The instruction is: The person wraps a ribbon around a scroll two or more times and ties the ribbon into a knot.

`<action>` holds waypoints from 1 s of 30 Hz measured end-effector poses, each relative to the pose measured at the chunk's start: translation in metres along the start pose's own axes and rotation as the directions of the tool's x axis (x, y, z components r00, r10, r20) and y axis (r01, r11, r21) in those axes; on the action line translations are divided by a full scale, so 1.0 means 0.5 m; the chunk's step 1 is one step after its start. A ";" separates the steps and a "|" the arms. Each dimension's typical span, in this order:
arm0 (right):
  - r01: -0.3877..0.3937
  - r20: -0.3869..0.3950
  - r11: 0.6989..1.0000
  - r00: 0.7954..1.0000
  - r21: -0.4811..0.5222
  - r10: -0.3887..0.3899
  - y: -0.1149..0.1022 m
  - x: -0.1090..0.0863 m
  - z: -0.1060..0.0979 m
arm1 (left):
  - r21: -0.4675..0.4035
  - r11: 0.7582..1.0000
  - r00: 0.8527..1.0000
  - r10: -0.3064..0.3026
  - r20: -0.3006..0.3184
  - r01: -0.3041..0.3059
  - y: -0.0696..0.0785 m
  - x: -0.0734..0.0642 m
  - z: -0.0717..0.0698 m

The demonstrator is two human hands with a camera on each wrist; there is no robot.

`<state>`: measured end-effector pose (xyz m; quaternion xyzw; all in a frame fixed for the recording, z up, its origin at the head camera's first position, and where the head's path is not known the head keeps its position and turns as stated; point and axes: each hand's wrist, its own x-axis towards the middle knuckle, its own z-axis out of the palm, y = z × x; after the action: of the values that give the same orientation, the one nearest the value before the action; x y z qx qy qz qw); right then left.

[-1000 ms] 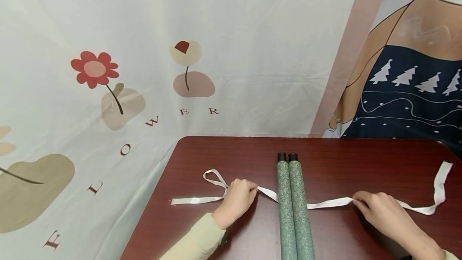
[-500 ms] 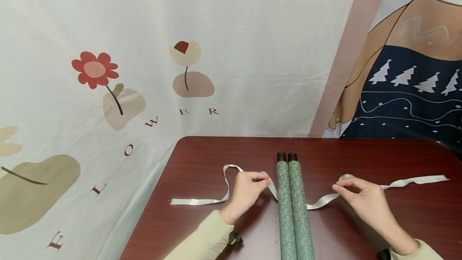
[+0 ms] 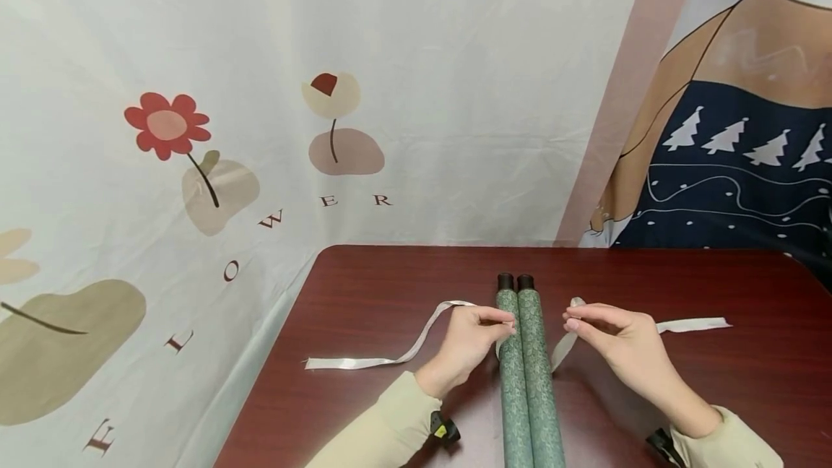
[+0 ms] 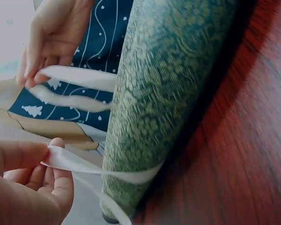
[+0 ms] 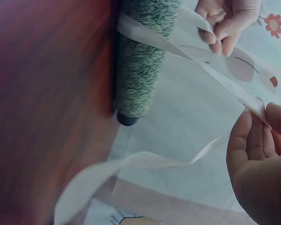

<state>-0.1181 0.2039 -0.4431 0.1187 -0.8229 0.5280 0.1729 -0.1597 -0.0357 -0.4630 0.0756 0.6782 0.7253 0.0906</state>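
Observation:
Two green patterned scroll rolls with black end knobs lie side by side, lengthwise on the table. A white ribbon passes beneath them and comes up on both sides. Between thumb and fingers my left hand pinches one side of the ribbon, raised over the left roll. To the right of the rolls, my right hand pinches the other side, also lifted. The right wrist view shows the ribbon lying against a roll and running taut up to my right hand. Both loose tails trail outward.
The dark red wooden table has its far edge against a hanging cloth printed with flowers, letters and a figure in navy. The left ribbon tail lies on the table at left; the right tail reaches out behind my right hand.
Both hands have risen and moved inward toward the rolls, drawing the ribbon's two sides up. The right tail has slid leftward across the table. The rolls have stayed in place.

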 end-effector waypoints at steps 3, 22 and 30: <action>0.032 0.039 0.998 0.999 0.053 -0.034 -0.012 0.011 0.007 | 0.031 0.999 1.000 -0.017 0.024 0.016 0.002 0.001 0.012; 0.131 0.331 0.961 0.920 0.243 -0.209 -0.036 0.079 0.051 | 0.143 0.989 0.987 0.010 0.159 -0.033 -0.011 -0.001 0.057; 0.029 0.384 0.965 0.914 0.261 -0.132 -0.011 0.090 0.063 | 0.065 0.997 0.982 0.032 0.189 -0.045 -0.010 -0.006 0.055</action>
<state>-0.1621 0.1725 -0.4323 0.2785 -0.7620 0.5846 0.0071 -0.1503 -0.0092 -0.4663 0.1596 0.6896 0.6929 0.1374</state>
